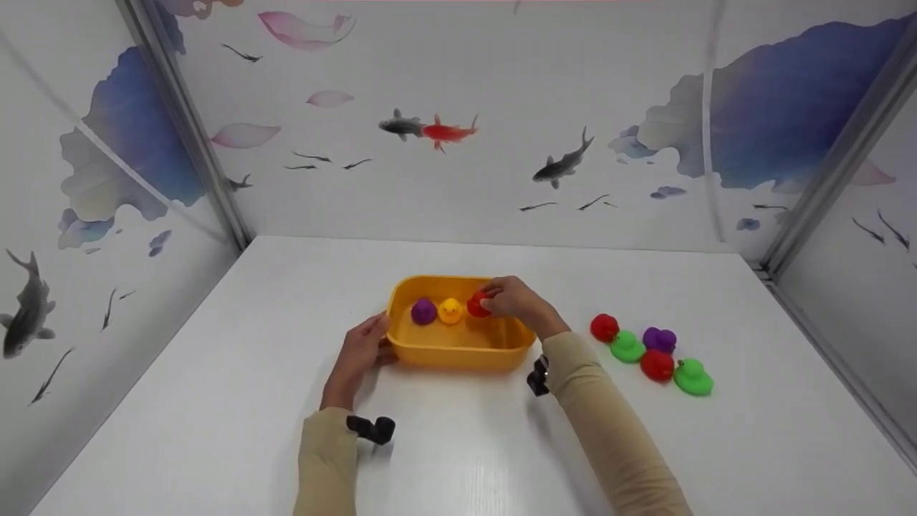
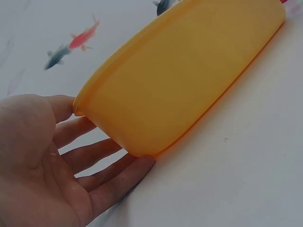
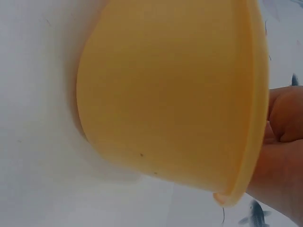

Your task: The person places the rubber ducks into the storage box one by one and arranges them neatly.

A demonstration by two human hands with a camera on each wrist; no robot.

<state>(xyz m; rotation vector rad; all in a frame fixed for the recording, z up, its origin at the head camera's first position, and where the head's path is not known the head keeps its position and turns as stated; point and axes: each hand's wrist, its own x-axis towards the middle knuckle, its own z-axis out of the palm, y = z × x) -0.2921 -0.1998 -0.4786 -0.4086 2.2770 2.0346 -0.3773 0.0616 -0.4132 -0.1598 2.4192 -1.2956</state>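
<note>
My right hand (image 1: 512, 295) reaches over the right part of a yellow plastic basin (image 1: 451, 357) and pinches a red rubber duck (image 1: 478, 304) inside it. Left of that duck, a yellow duck (image 1: 450, 311) and a purple duck (image 1: 424, 311) sit on the basin floor. My left hand (image 1: 362, 351) touches the basin's left end from outside, its extended fingers (image 2: 124, 178) against the wall and its thumb at the rim. In the right wrist view, the basin's wall (image 3: 165, 94) hides the red duck and most of my right hand (image 3: 286, 142).
Right of the basin lie two red ducks (image 1: 605, 327), two green ducks (image 1: 693, 377) and a purple duck (image 1: 660, 340), grouped closely on the white table (image 1: 458, 444). White panels (image 1: 458, 193) printed with fish and petals enclose the table at the back and sides.
</note>
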